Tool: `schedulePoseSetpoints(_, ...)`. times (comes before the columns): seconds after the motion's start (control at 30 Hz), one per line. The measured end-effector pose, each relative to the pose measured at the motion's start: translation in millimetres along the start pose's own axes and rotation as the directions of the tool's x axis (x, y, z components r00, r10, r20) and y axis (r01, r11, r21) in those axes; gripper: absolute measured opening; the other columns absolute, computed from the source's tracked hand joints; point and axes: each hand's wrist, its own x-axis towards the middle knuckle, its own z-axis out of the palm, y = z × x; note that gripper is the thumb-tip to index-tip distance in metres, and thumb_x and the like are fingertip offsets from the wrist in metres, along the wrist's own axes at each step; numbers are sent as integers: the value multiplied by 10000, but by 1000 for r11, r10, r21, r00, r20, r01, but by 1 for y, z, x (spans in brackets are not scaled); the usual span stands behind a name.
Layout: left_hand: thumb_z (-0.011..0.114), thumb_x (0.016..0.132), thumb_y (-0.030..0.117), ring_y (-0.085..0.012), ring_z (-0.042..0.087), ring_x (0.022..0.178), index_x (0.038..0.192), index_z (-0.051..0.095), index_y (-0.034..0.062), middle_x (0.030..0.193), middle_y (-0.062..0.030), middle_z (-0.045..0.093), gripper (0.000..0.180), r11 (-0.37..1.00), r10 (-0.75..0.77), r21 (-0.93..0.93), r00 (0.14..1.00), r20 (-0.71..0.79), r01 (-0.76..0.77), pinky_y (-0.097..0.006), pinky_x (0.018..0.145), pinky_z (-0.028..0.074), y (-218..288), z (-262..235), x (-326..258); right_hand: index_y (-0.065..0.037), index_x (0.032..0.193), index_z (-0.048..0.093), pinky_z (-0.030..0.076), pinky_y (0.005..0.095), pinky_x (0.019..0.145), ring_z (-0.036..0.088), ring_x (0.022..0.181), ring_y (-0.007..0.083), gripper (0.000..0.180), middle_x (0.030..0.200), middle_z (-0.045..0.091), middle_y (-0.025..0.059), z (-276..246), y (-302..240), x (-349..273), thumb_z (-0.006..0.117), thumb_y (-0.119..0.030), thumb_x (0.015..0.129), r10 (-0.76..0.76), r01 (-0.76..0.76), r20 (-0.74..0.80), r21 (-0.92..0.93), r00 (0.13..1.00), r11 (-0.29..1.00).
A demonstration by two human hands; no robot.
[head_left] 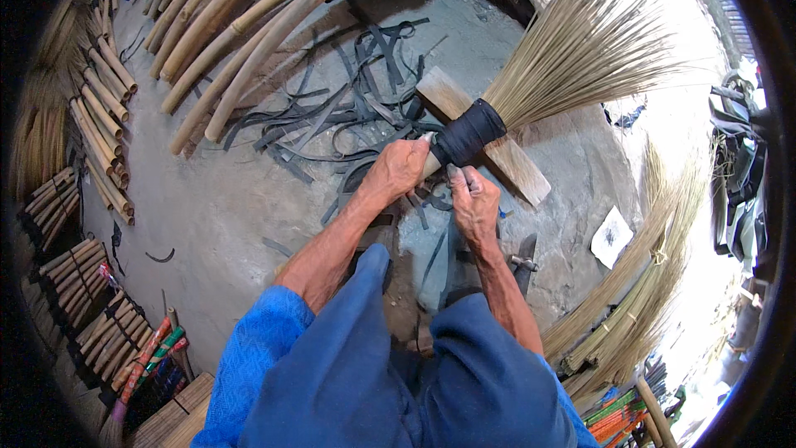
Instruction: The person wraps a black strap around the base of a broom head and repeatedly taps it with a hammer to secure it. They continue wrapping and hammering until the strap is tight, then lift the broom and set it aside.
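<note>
A broom [593,46] lies slanted in front of me, its straw bristles fanned toward the far right. Black rubber strip is wound round its neck as a thick binding [470,133]. My left hand [400,168] is closed round the pale handle just below that binding. Close beside it, my right hand [475,202] is closed in a pinch against the binding's lower edge, on what looks like the end of the black rubber strip. The fingers partly hide that end. Under the broom's neck lies a wooden block [524,170].
Loose black rubber strips [365,95] lie tangled on the floor beyond my left hand. Bamboo poles [282,54] fill the far left, with shorter bundled sticks [104,129] farther left. A hammer-like tool [525,263] lies right of my forearm. Straw bundles [630,315] lie at the right.
</note>
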Motion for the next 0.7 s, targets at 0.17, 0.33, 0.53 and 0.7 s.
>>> schedulePoseSetpoints(0.17,440,1156,426,-567,699,921,974,739,-24,934,-325,736,570,910,369,298,889,-271,-287,-617,785,540,1,5,0,2,842,565,419,406,601,415,646,180,460,682,461,138,2,-7,5,703,-350,1104,6,-7,19,36,1000,999)
schedulePoseSetpoints(0.33,398,1156,421,-554,724,927,980,728,-33,960,-317,753,588,986,155,46,984,82,-159,-603,765,569,8,1,-6,8,812,557,407,414,588,410,608,194,461,685,440,169,-8,-23,-10,725,-327,1080,181,-185,61,65,982,981)
schedulePoseSetpoints(0.53,454,1158,424,-562,720,908,1105,653,49,923,-307,751,428,871,359,429,905,-227,-238,-686,809,545,17,25,-12,-3,796,602,435,484,580,438,573,403,405,708,515,266,-6,-28,1,746,-294,1038,-56,41,-75,-181,996,983)
schedulePoseSetpoints(0.7,408,1167,416,-514,710,834,1083,660,26,875,-284,719,472,914,325,332,908,-265,-231,-640,766,545,5,27,-2,3,876,665,465,427,589,544,573,178,369,642,618,114,0,-28,-3,709,-288,1099,257,-263,56,246,965,933)
